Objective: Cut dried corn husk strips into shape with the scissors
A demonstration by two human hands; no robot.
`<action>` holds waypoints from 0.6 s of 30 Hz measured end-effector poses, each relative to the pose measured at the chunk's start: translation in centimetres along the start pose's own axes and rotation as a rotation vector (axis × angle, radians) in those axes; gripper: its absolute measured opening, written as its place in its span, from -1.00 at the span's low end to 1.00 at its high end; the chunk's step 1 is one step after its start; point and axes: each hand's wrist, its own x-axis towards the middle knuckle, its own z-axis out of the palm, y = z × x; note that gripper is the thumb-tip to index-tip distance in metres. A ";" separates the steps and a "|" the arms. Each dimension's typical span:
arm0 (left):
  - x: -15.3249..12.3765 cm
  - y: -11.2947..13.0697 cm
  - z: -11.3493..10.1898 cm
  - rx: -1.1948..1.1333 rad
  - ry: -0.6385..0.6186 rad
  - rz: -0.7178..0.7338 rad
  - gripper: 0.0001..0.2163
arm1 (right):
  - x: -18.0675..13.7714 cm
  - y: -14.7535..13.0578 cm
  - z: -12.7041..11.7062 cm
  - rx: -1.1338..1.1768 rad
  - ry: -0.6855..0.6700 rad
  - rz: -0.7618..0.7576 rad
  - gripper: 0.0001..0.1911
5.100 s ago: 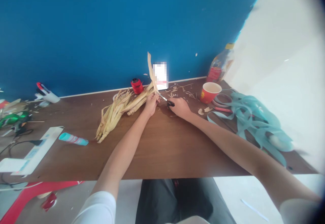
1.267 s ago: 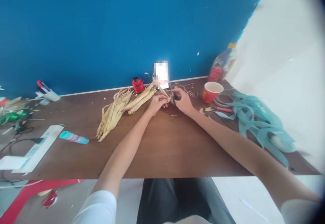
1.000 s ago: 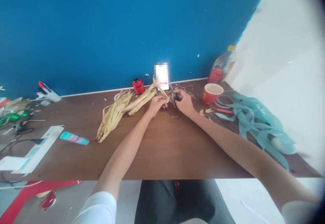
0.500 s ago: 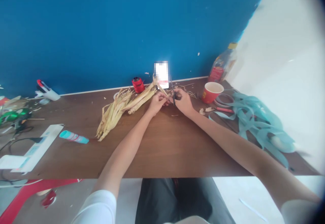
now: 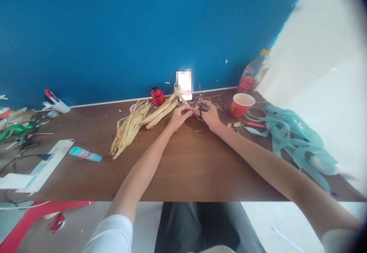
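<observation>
Brown wood-look table (image 5: pixel 197 169) nearest, smooth. Landmark = red paper cup (image 5: pixel 241 105) with pale interior, upright. Left of cup, bare right hand (image 5: pixel 210 114) is closed around black-handled metal scissors (image 5: pixel 200 106), long axis pointing away, blades up toward the wall. Bare left hand (image 5: pixel 180 117), farther left of cup, has fingertips pinched together, seemingly on the near end of a flat, pale dried-husk strip (image 5: pixel 183 100); exact contact too small to confirm. Strip slants away and leftward from that pinch, left hand nearer it, scissors just to its right. Well left of cup: dry, fibrous, straw-yellow husk bundle (image 5: pixel 129 128), frayed, lying diagonally. Right of cup: tangled, translucent teal ribbon (image 5: pixel 298 138), thin and glossy. Farther back, left of cup: red thread spool (image 5: pixel 157 96), cylindrical. Behind cup: clear plastic bottle (image 5: pixel 254 73), yellow cap. Blue wall (image 5: pixel 129 35) last, flat.
</observation>
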 end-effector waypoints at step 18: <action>0.4 -1.2 0.0 0.016 0.009 -0.016 -0.81 | -0.6 -0.1 -0.1 -0.394 0.032 -0.271 -0.55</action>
